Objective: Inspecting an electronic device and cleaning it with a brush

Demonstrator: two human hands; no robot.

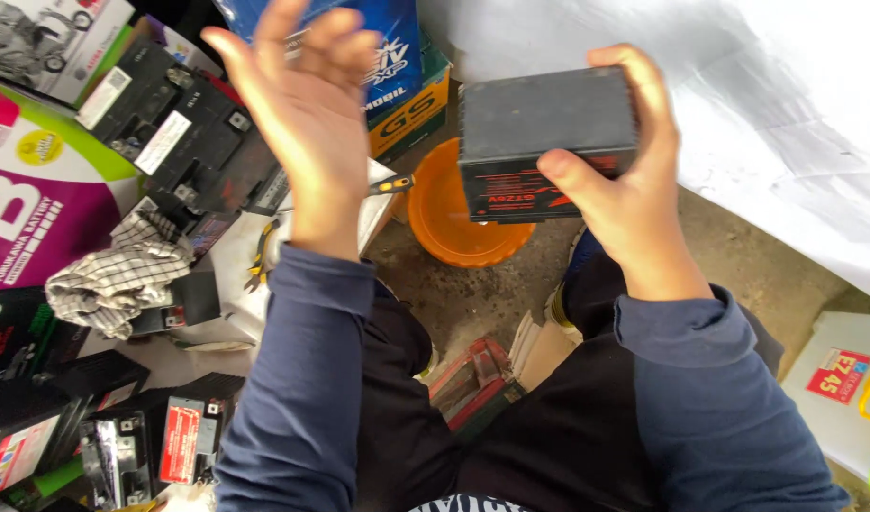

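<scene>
Head view, single entry.

Item in hand: dark grey box-shaped battery (546, 128) with a red label on its near face, held up in the air above an orange tub (444, 223) that sits on the floor. Right hand (625, 180) closed around its right end, thumb pressed on the labelled face, fingers wrapped over the top edge. Left hand (307, 104) empty, fingers spread wide, palm turned up, apart from the battery and to its left.

Handling note: the block looks heavy for a one-handed pinch; a judgement only, but bringing the free palm under its left end would steady it, and keeping it level would guard against a slip toward the tub.

Surroundings, left: a stack of black batteries (184, 133) with white stickers, a checked cloth (122, 270), yellow-handled pliers (260, 256), a screwdriver (392, 185) with an orange-and-black handle, more small batteries (122, 446) at the lower left, printed cartons (37, 180). Behind: a blue carton (392, 47). Right: white sheeting (738, 104), a white case (842, 389) with a red sticker.

Obstructions: the floor space by the knees is crowded; the tub lies directly beneath the battery, and the stacks at left crowd the free hand's side.
</scene>
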